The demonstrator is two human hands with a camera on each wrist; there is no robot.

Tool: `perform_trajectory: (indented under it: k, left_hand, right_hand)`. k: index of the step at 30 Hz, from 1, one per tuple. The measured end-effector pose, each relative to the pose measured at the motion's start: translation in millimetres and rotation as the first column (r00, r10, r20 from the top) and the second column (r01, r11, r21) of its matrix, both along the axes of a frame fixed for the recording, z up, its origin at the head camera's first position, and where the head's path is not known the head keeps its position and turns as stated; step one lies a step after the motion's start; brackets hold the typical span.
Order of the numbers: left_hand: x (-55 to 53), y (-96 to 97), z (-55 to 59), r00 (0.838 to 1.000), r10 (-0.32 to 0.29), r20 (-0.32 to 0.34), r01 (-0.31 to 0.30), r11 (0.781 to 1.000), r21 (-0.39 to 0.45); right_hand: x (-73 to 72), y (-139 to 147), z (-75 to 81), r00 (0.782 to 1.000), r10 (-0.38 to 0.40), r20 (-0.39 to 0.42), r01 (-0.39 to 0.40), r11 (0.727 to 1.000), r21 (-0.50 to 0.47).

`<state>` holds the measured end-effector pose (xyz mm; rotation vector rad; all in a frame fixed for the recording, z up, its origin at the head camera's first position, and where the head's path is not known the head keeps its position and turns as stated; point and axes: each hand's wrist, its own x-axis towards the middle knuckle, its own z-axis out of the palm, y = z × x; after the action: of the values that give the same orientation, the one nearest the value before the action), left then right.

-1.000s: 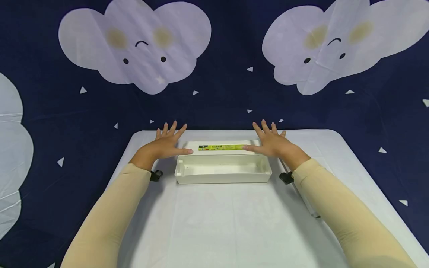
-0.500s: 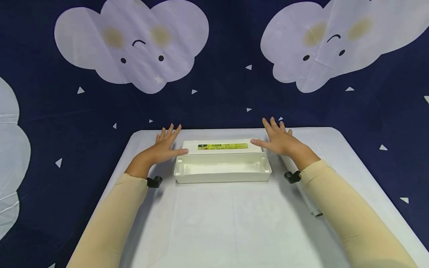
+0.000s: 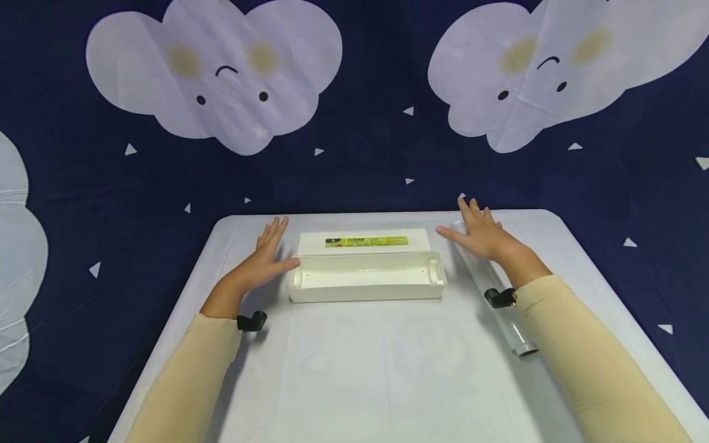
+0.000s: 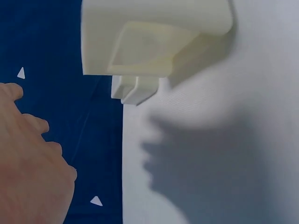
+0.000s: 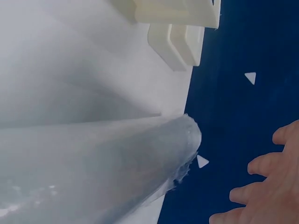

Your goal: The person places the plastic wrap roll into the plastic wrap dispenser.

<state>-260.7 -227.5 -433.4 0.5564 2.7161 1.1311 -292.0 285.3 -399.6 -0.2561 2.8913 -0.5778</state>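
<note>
A white plastic cling film dispenser box [image 3: 365, 294] stands on the table with its lid [image 3: 310, 243] folded back behind it. Its trough holds nothing, and the lid bears a yellow-green label [image 3: 365, 242]. At the box's left end is my left hand [image 3: 257, 269], fingers extended and thumb overlapping the corner in the head view. To the right lies a clear roll of cling film [image 3: 517, 335], pointing away from me. Over its far end hovers my right hand [image 3: 480, 239], fingers spread and holding nothing. The right wrist view shows the roll's ragged film end [image 5: 189, 135] near the fingers.
A white cloth covers the table [image 3: 332, 369]. Right behind its far edge hangs a dark blue curtain [image 3: 365, 178] with clouds and small triangles. Each wrist carries a black camera mount [image 3: 500, 298].
My hands have moved apart, away from the box: the left slides left and nearer me, the right goes right over the cling film roll. More of the lid and roll shows. The box stays put.
</note>
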Motion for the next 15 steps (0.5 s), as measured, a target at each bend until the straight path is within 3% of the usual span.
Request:
perform_trajectory:
  k: [10, 15]
  left_hand:
    - [7.9, 6.8, -18.1, 0.999, -0.05, 0.016, 0.046, 0.981, 0.189]
    - [11.3, 8.6, -24.7, 0.998, -0.055, 0.038, 0.044, 0.969, 0.244]
  right_hand:
    - [10.9, 20, -10.6, 0.999, -0.028, 0.018, 0.031, 0.987, -0.155]
    - [19.6, 28, -19.3, 0.997, -0.052, 0.06, 0.064, 0.974, -0.219]
